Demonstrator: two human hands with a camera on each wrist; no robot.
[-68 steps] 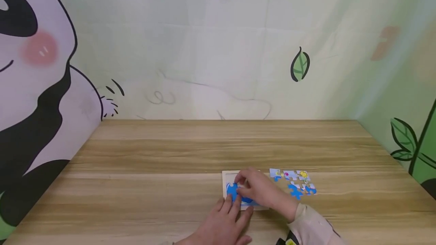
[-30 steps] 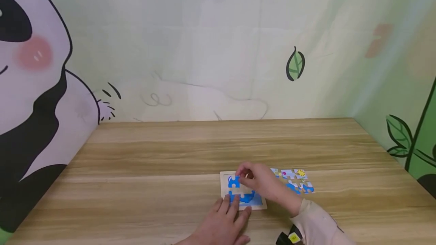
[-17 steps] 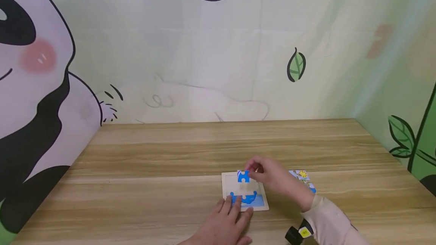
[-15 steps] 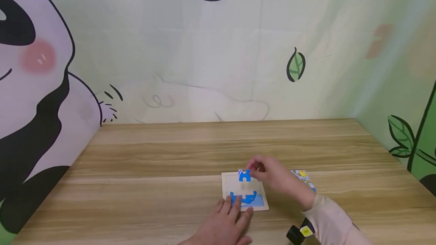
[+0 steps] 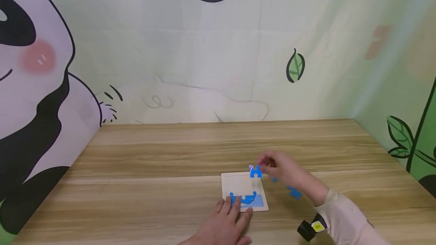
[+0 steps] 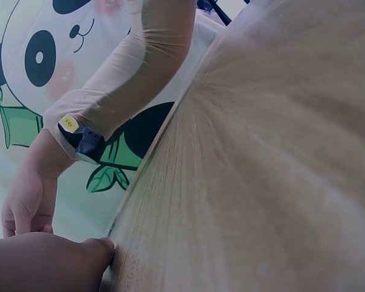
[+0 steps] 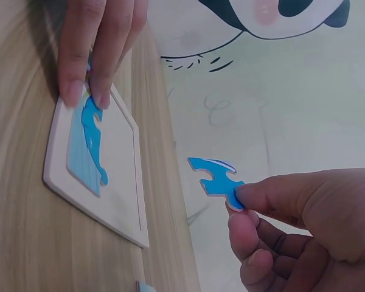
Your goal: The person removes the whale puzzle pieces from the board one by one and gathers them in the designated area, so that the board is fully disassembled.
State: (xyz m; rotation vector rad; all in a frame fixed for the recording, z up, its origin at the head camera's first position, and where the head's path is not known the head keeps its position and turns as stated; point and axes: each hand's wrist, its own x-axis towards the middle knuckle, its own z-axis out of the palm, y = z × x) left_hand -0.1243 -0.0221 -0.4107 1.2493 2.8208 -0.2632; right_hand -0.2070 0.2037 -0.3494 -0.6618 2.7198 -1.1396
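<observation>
Right hand (image 5: 282,166) is shifting farther right, fingers pinching a blue puzzle piece (image 7: 214,180) in the air, apart from the board (image 5: 242,183); left hand (image 5: 222,219) is resting straight fingers on board; loose piece (image 5: 295,193) is lying right, on counter (image 5: 156,154).

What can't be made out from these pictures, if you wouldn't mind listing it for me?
- Loose puzzle pieces, head view: partly hidden behind the right hand and forearm; their number can't be told.
- Near-left corner of the wooden tray, head view: covered by the left hand.
- Right fingertips and the held piece, left wrist view: behind the left hand.
- Pale object, right wrist view: cut off by the bottom edge.
</observation>
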